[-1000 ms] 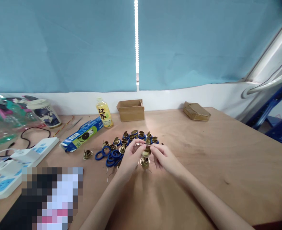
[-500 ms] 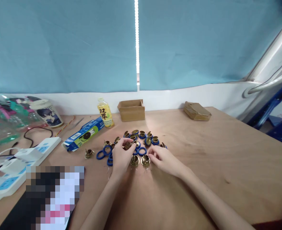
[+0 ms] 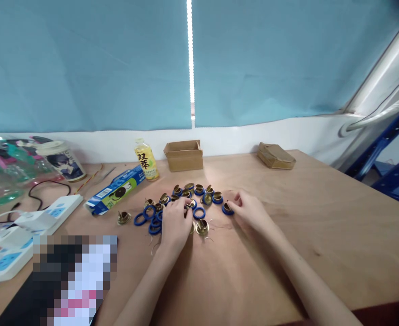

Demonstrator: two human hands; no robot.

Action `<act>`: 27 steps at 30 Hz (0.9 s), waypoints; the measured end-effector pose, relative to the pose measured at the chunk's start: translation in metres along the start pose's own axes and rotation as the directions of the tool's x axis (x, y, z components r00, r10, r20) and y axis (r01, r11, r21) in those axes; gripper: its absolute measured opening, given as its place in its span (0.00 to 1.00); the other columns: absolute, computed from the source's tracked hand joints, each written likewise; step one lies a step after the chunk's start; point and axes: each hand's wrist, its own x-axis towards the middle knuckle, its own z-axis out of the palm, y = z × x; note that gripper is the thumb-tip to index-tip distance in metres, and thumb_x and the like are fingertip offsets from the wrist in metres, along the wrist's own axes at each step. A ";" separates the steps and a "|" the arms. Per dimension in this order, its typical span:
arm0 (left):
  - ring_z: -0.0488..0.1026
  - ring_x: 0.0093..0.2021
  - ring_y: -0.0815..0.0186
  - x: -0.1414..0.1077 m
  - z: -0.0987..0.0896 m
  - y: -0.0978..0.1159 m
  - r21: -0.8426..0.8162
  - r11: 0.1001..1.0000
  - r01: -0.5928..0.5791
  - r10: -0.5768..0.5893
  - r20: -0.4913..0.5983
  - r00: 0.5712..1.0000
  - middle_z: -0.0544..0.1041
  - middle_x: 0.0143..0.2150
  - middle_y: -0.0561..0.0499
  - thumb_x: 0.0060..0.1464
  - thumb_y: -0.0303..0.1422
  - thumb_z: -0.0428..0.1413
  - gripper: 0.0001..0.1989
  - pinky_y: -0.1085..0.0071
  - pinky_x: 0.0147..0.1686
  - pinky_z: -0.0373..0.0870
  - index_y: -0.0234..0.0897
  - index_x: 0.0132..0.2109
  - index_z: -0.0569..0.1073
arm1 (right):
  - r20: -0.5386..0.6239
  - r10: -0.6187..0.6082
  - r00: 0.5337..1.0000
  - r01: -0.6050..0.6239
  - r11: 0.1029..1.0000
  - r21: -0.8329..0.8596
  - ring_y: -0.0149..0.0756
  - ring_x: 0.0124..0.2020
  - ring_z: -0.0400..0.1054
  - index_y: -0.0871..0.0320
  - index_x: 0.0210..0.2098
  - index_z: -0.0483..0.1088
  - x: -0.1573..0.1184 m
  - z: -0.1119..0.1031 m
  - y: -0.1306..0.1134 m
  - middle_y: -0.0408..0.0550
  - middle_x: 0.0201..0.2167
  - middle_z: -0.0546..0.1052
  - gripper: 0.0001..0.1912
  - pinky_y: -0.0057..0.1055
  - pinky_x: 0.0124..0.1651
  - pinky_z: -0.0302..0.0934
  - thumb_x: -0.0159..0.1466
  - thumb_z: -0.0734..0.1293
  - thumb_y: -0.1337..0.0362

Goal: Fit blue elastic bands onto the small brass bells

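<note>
Several small brass fittings with round flanges and upright tabs lie in a cluster on the wooden table, many seated in blue rings. My left hand (image 3: 177, 222) is over the front of the cluster, fingers curled down and closed; whatever is between them is hidden. Beside it are a loose blue ring (image 3: 199, 213) and a bare brass fitting (image 3: 202, 227). At the cluster's right edge, my right hand (image 3: 250, 212) has its thumb and fingers closed on a brass fitting with a blue ring (image 3: 227, 208), which rests on the table. More blue rings (image 3: 140, 219) lie to the left.
Behind the cluster stand an open cardboard box (image 3: 183, 156) and a yellow drink bottle (image 3: 146, 160), with a blue-green carton (image 3: 116, 190) lying nearby. A power strip (image 3: 33, 240), cup (image 3: 62, 160) and blurred dark device (image 3: 60, 285) are left. A closed cardboard box (image 3: 276, 156) sits back right.
My right hand has moved right, from the bare fitting in front to the ringed fitting at the edge. My left hand has turned palm-down and lowered; the brass piece in its fingers is now hidden.
</note>
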 end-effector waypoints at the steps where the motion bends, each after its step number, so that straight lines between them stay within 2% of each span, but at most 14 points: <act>1: 0.71 0.44 0.52 0.000 0.000 0.001 0.023 1.000 0.000 0.000 -0.010 1.000 0.78 0.40 0.45 0.55 0.26 0.53 0.09 0.57 0.47 0.65 0.37 0.42 0.74 | 0.031 -0.019 0.999 0.019 1.000 -0.025 0.36 0.27 0.65 0.58 0.30 0.67 -0.001 0.001 0.000 0.47 0.25 0.74 0.09 0.28 0.28 0.47 0.61 0.65 0.58; 3: 0.70 0.45 0.51 -0.001 0.001 0.002 0.053 0.999 -0.007 0.010 -0.049 0.999 0.78 0.42 0.43 0.55 0.27 0.53 0.08 0.56 0.48 0.65 0.36 0.42 0.73 | 0.046 -0.065 0.997 0.068 0.995 -0.068 0.36 0.27 0.65 0.59 0.29 0.67 -0.003 0.004 -0.003 0.48 0.26 0.75 0.08 0.29 0.28 0.45 0.62 0.64 0.61; 5: 0.70 0.46 0.51 -0.001 0.002 0.004 0.042 0.999 -0.030 0.034 -0.099 0.994 0.77 0.43 0.43 0.56 0.28 0.53 0.08 0.55 0.48 0.65 0.36 0.43 0.73 | 0.012 -0.103 0.995 0.103 0.988 -0.110 0.36 0.28 0.65 0.59 0.30 0.67 -0.005 0.006 -0.007 0.50 0.28 0.75 0.06 0.29 0.29 0.45 0.63 0.62 0.65; 9: 0.70 0.46 0.54 -0.002 0.000 0.010 -0.087 0.989 -0.119 0.103 -0.175 0.979 0.77 0.42 0.45 0.57 0.29 0.53 0.05 0.56 0.49 0.65 0.38 0.40 0.73 | -0.056 -0.138 0.989 0.134 0.988 -0.073 0.36 0.27 0.65 0.59 0.28 0.66 -0.006 0.007 -0.012 0.51 0.27 0.75 0.07 0.30 0.29 0.45 0.62 0.60 0.70; 13: 0.73 0.41 0.60 -0.007 -0.004 0.021 -0.302 0.924 -0.234 0.179 -0.199 0.964 0.77 0.39 0.47 0.59 0.31 0.53 0.05 0.64 0.44 0.69 0.37 0.40 0.73 | -0.119 -0.203 0.972 0.224 0.954 0.197 0.33 0.25 0.66 0.58 0.28 0.66 -0.006 0.002 -0.020 0.45 0.24 0.74 0.09 0.27 0.29 0.53 0.64 0.61 0.66; 15: 0.74 0.37 0.64 -0.010 -0.005 0.027 -0.405 0.887 -0.221 0.174 -0.151 0.973 0.78 0.38 0.48 0.60 0.33 0.53 0.06 0.67 0.40 0.71 0.37 0.41 0.73 | -0.186 -0.239 0.953 0.292 0.891 0.347 0.31 0.25 0.66 0.58 0.29 0.67 -0.010 -0.001 -0.027 0.44 0.25 0.74 0.09 0.26 0.29 0.56 0.65 0.61 0.64; 18: 0.76 0.33 0.66 -0.012 -0.007 0.032 -0.573 0.818 -0.057 0.073 0.006 0.997 0.79 0.38 0.48 0.60 0.38 0.54 0.10 0.69 0.35 0.73 0.37 0.44 0.73 | -0.277 -0.254 0.927 0.356 0.829 0.431 0.31 0.27 0.68 0.58 0.31 0.68 -0.018 0.000 -0.037 0.45 0.27 0.75 0.09 0.26 0.31 0.59 0.66 0.62 0.63; 20: 0.78 0.34 0.65 -0.010 -0.008 0.031 -0.687 0.719 0.104 -0.001 0.149 0.989 0.79 0.38 0.48 0.60 0.42 0.53 0.14 0.69 0.34 0.75 0.36 0.46 0.73 | -0.285 -0.226 0.932 0.343 0.806 0.482 0.31 0.26 0.69 0.57 0.31 0.68 -0.023 0.004 -0.040 0.45 0.27 0.75 0.09 0.26 0.31 0.60 0.66 0.62 0.62; 24: 0.79 0.36 0.62 -0.003 -0.006 0.027 -0.773 0.508 0.380 -0.076 0.399 0.914 0.80 0.35 0.47 0.57 0.45 0.55 0.18 0.66 0.38 0.78 0.33 0.45 0.74 | -0.240 -0.205 0.949 0.308 0.769 0.560 0.32 0.25 0.69 0.57 0.33 0.66 -0.024 0.014 -0.039 0.44 0.26 0.74 0.09 0.27 0.30 0.61 0.67 0.61 0.60; 27: 0.80 0.35 0.61 -0.003 -0.001 0.028 -0.756 0.439 0.486 -0.096 0.499 0.861 0.81 0.34 0.45 0.53 0.42 0.60 0.18 0.65 0.40 0.78 0.30 0.42 0.74 | -0.152 -0.224 0.963 0.271 0.787 0.554 0.32 0.24 0.68 0.57 0.32 0.66 -0.022 0.021 -0.039 0.43 0.25 0.72 0.08 0.26 0.27 0.59 0.66 0.61 0.62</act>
